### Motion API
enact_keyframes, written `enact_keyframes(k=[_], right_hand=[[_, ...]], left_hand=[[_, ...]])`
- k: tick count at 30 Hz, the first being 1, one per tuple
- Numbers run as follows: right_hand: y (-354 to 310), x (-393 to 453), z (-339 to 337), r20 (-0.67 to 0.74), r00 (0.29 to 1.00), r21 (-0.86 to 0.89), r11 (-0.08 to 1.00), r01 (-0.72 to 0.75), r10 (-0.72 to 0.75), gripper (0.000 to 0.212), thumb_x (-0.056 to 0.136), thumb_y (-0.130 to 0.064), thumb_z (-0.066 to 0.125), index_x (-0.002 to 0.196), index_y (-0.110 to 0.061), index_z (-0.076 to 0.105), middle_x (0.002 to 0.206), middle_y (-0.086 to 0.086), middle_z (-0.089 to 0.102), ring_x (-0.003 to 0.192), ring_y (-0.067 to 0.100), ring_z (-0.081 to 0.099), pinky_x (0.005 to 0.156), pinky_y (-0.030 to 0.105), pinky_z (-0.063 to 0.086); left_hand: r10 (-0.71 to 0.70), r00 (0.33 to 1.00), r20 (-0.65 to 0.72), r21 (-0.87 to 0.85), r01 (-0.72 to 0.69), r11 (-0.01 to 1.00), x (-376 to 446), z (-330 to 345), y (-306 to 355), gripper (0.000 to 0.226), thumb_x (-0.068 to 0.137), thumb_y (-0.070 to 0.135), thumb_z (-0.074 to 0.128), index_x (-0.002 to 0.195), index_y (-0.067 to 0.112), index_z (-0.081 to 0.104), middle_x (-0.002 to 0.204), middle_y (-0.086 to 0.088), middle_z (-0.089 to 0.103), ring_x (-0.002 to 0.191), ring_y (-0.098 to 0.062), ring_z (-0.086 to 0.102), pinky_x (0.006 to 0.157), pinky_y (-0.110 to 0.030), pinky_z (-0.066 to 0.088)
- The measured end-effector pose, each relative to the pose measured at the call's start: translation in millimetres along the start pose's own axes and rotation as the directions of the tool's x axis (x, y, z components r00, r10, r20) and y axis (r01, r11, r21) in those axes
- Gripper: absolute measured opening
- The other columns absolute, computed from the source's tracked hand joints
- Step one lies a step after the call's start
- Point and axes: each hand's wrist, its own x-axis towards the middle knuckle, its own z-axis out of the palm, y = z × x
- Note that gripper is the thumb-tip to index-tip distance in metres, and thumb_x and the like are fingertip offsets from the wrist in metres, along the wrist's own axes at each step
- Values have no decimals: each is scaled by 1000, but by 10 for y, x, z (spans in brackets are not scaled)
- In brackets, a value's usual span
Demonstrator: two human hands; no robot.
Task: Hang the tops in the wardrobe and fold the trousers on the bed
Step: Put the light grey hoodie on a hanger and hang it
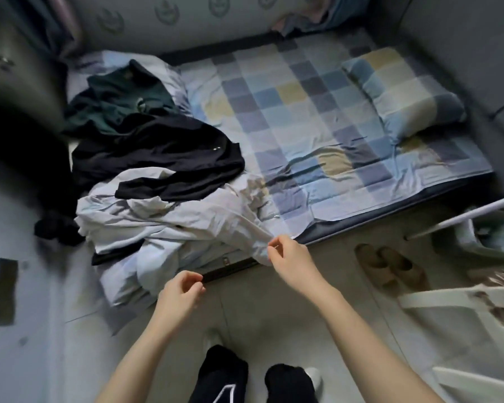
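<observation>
Clothes lie heaped on the near left part of the bed [346, 135], seen from my head camera. The bed carries a checked cover in blue, grey and yellow, with a matching pillow [402, 91] at its far right end. The pale blue-grey garment [169, 219] is the largest piece of the heap; it is crumpled and spills over the near edge of the bed toward the floor. On top of it, farther back, lies a black garment [157, 155] with one sleeve stretched across the pale cloth. Behind that, at the far left, sits a dark green garment [122, 97]. I cannot tell which pieces are tops and which are trousers.

My right hand [291, 257] is at the near edge of the bed; its fingers [274, 245] are curled and pinch a corner of the pale blue-grey garment. My left hand [181, 295] hovers just below and left of it, near the bed edge, fingers loosely curled with thumb and forefinger close together; I cannot tell whether they hold cloth.

A pair of tan slippers [390, 266] rests on the floor, right of my hands. My feet in black socks [288, 382] show at the bottom edge.
</observation>
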Motion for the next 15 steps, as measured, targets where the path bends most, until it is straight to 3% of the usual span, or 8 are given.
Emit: enact_keyframes(k=[5, 9, 12, 15], right_hand=[[-413, 611, 653, 84, 996, -22, 1000, -2, 3, 13, 93, -31, 50, 93, -23, 59, 91, -5, 64, 85, 14, 56, 66, 25, 42], [-686, 1177, 1002, 151, 988, -71, 997, 35, -24, 15, 94, -37, 49, 90, -24, 56, 89, -6, 62, 76, 5, 54, 57, 20, 37], [-912, 1718, 1282, 213, 976, -85, 995, 58, -39, 18, 94, -35, 49, 92, -20, 58, 89, -3, 62, 83, 14, 56, 66, 28, 40], [-1116, 2270, 1603, 282, 958, -101, 991, 89, -57, 20, 95, -34, 48, 94, -16, 59, 85, -5, 60, 83, 16, 55, 68, 30, 39]], left_hand=[[-74, 997, -29, 76, 76, 994, 717, -657, -238, 13, 88, 12, 62, 93, 23, 65, 84, 1, 70, 76, -20, 65, 72, -37, 54], [-111, 992, -65, 122, 119, 985, 1354, -878, -262, 13, 89, 12, 61, 101, 13, 64, 95, -3, 67, 84, -18, 61, 71, -31, 48], [-209, 975, -70, 60, 213, 975, 1844, -1005, -262, 18, 89, 12, 60, 107, 11, 62, 101, -4, 63, 92, -19, 60, 81, -35, 50], [-341, 937, -73, -97, 334, 938, 2294, -1126, -273, 22, 89, 12, 59, 110, 13, 58, 100, -1, 61, 88, -18, 57, 80, -37, 51]])
